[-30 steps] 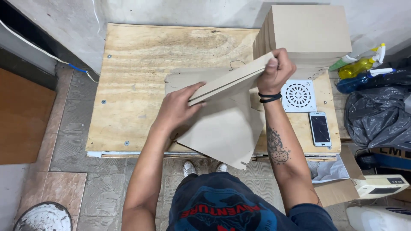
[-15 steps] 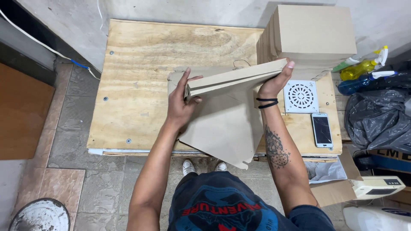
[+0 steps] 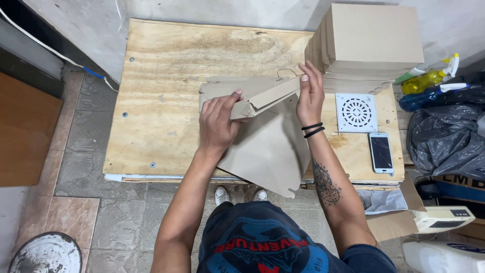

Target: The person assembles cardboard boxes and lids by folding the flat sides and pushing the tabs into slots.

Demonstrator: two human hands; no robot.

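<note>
A flat brown cardboard box blank [image 3: 268,146] lies on the plywood table [image 3: 166,86], its near corner hanging over the front edge. My left hand [image 3: 217,121] presses on a folded-up side flap near the blank's left part, thumb under the fold. My right hand [image 3: 309,93] holds the raised flap's right end with fingers upright. A wire-like loop lies just beyond the flap.
A stack of folded cardboard boxes [image 3: 371,43] stands at the table's far right. A white round-grille drain cover [image 3: 356,112] and a phone [image 3: 381,151] lie right of my right hand. Spray bottles [image 3: 429,81] and a black bag [image 3: 447,141] sit off the table's right side.
The cardboard piece held up between both hands has come down toward the table and is being folded; both hands moved lower and closer to the blank.
</note>
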